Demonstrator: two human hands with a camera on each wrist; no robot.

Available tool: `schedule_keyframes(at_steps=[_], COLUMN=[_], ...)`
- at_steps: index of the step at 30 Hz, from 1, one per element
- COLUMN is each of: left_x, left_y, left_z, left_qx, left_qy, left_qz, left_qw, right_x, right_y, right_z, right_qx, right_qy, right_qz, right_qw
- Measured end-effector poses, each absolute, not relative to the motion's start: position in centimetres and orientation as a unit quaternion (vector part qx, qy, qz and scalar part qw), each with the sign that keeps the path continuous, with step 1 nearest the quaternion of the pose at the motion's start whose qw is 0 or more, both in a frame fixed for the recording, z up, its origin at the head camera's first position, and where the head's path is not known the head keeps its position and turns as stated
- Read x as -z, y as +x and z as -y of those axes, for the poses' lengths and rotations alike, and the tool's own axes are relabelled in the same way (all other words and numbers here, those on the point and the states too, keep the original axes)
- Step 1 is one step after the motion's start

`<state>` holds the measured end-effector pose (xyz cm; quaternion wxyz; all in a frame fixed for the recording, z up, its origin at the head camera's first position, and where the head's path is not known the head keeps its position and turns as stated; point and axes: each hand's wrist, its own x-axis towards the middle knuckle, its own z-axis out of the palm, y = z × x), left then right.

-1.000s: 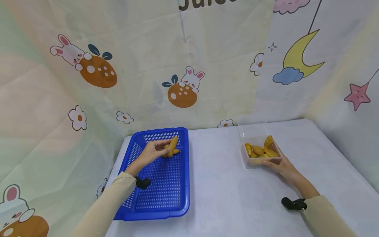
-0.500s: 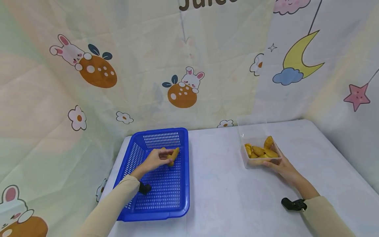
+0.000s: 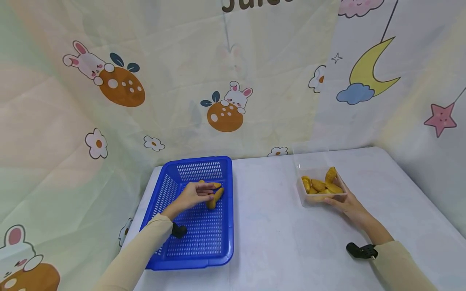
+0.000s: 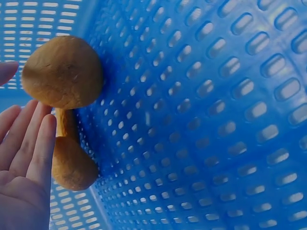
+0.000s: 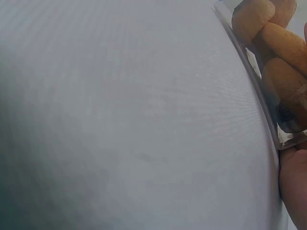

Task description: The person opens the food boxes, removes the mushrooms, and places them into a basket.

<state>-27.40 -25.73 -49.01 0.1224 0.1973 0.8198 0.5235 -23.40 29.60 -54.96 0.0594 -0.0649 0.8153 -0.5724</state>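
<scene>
My left hand (image 3: 193, 194) is over the blue basket (image 3: 198, 240), beside several yellow-brown tubers (image 3: 212, 203). In the left wrist view its fingers (image 4: 36, 143) are straight, with the thumb apart. A rounded tuber end (image 4: 62, 72) is close to the fingertips, and another tuber (image 4: 74, 165) lies below it. Whether the fingers touch them I cannot tell. My right hand (image 3: 347, 206) grips the right front corner of a clear plastic box (image 3: 303, 199), thumb along its front. Several more tubers (image 3: 318, 185) fill the box. The right wrist view catches only part of this hand (image 5: 293, 177).
The box's transparent lid (image 3: 311, 157) stands raised at its back. A white cloth (image 3: 265, 226) covers the table, stretching between basket and box. Printed fabric (image 3: 164, 105) hangs behind the table and along both sides.
My left hand moved down and slightly right with a tuber. The fingers have since come apart, and the tuber lies lower in the basket. My right hand and the box stay put.
</scene>
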Motion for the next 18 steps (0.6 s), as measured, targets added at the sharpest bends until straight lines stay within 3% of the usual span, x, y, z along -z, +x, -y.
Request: schedule_keyframes(at_steps=[9,18], left_x=[47.2,42.8], left_y=[-27.7,-28.8], left_z=[25.3,22.3], left_qx=[-0.538,-0.561], left_qy=[0.179,0.201], left_qz=[-0.818,-0.798], left_qw=[0.098,0.090], right_x=[54.8,54.8], right_y=[-23.3,-23.2], right_z=[-29.6,-29.7], right_qx=[0.566,0.563], right_qy=[-0.067,-0.068], right_qz=[-0.819,-0.821], right_qw=[0.060,0.061])
